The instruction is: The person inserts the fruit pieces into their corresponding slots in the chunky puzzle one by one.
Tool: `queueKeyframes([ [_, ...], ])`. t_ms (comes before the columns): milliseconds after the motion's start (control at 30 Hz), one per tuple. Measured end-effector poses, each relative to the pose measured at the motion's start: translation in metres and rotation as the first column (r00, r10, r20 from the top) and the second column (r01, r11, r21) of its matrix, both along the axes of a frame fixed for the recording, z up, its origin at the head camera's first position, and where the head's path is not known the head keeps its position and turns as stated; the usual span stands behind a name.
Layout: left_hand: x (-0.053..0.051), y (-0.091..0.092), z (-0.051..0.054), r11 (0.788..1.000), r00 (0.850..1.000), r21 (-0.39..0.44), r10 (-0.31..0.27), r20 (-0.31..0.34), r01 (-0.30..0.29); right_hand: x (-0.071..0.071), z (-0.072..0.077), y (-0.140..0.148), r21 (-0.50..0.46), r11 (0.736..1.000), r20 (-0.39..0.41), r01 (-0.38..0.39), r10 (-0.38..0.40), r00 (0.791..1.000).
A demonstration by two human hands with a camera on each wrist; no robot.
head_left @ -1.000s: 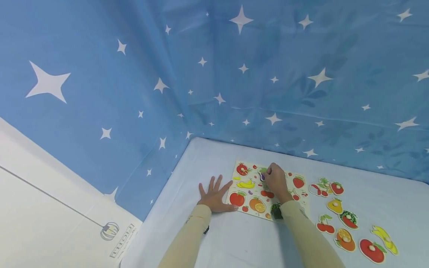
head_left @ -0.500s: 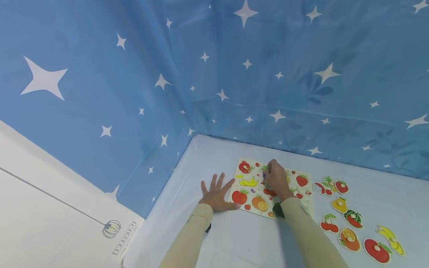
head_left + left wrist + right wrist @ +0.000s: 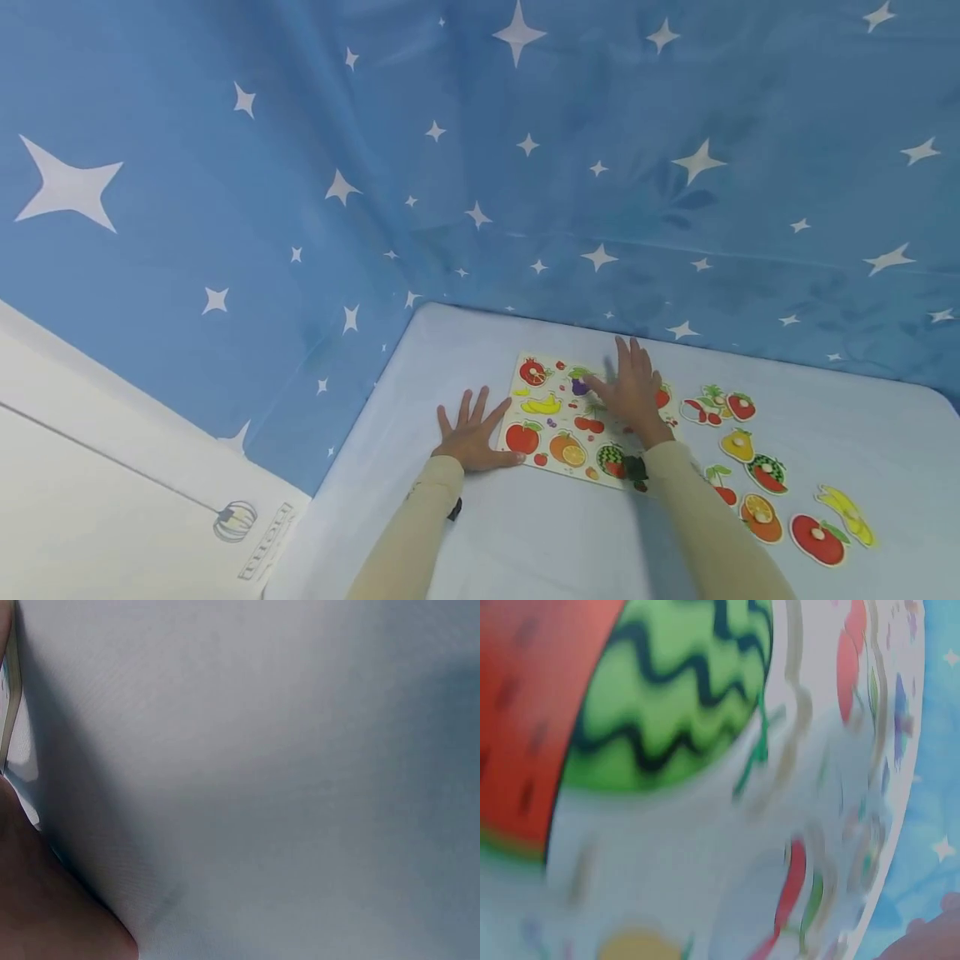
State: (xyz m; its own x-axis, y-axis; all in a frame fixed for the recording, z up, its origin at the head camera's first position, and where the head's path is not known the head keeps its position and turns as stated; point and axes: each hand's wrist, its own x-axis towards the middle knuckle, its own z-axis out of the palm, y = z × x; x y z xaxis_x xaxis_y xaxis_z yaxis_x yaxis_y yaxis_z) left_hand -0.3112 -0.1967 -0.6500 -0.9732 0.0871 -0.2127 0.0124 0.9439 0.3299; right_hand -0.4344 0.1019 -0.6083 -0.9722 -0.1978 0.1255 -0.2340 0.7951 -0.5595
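Note:
A fruit puzzle board (image 3: 567,408) lies on the white-covered table. My left hand (image 3: 472,442) rests on the cover at its left side, fingers spread and thumb at the lower-left corner. Above the board's right half is my right hand (image 3: 633,396), fingers extended and holding nothing. Near its thumb, purple grapes (image 3: 580,387) show at the board's top. In the right wrist view, a watermelon picture (image 3: 667,697) looms close and fingers (image 3: 930,930) show at lower right. The left wrist view has only part of the hand (image 3: 52,907) and the board's edge (image 3: 13,697).
Loose knobbed fruit pieces lie right of the board: a strawberry (image 3: 741,407), a pear (image 3: 738,445), a watermelon (image 3: 767,473), an orange (image 3: 761,518), an apple (image 3: 817,540), bananas (image 3: 847,514) and others. A blue starry curtain (image 3: 525,208) stands behind the table.
My right hand had pinched fingers at the grapes; now it has let go, its fingers have straightened and it has shifted right. The grapes are uncovered. My left hand keeps its place.

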Motion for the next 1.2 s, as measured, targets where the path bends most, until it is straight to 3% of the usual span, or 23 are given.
queueKeyframes([
  [333, 0.005, -0.005, 0.01, 0.999, 0.999, 0.04, 0.015, 0.031, -0.016, 0.006, 0.017, 0.036, -0.051, 0.999, 0.018, 0.014, -0.013, 1.0],
  [567, 0.008, -0.009, 0.012, 0.999, 0.998, 0.048, 0.023, 0.05, -0.025, 0.01, 0.016, 0.064, -0.033, 0.999, 0.008, 0.04, -0.04, 0.999],
  [800, 0.008, -0.01, 0.016, 0.999, 0.999, 0.05, 0.006, 0.05, -0.009, 0.018, 0.015, 0.097, -0.022, 0.997, 0.064, 0.076, -0.074, 0.995],
  [1033, 0.009, -0.004, 0.029, 0.998, 0.998, 0.068, -0.005, 0.056, 0.001, 0.03, 0.022, 0.127, -0.077, 0.989, 0.113, 0.124, -0.115, 0.987],
  [1200, 0.008, 0.001, 0.027, 0.999, 0.997, 0.048, -0.017, 0.07, 0.013, 0.037, 0.021, 0.148, -0.091, 0.984, 0.162, 0.151, -0.135, 0.978],
])
